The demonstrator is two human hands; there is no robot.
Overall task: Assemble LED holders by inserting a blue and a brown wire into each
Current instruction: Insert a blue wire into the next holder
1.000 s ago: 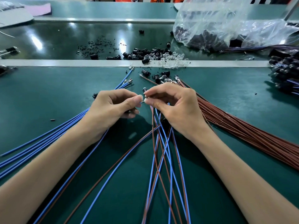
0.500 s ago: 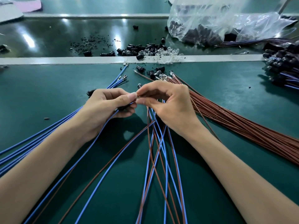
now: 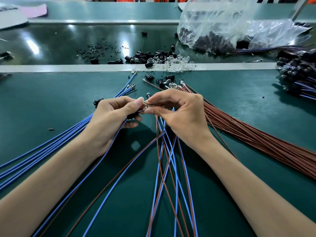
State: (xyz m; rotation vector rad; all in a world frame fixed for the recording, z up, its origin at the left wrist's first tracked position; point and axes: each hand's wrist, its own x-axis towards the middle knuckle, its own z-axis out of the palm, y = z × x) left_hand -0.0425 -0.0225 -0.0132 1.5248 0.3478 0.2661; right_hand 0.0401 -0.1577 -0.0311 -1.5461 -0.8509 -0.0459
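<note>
While left hand (image 3: pixel 111 120) grips the holder (image 3: pixel 131 115), right hand (image 3: pixel 184 117) half-hides LED (image 3: pixel 148 105).

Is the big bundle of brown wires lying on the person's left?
No, the brown wires fan out beyond the right hand; blue wires lie left.

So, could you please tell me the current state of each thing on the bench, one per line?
left hand: grips a black holder.
right hand: pinches a clear LED above the mat.
blue wires: loose, fanned out at the left.
brown wires: bundled, lying flat at the right.
plastic bag: slumped, dark parts inside.
finished assemblies: heaped at the far right.
</note>
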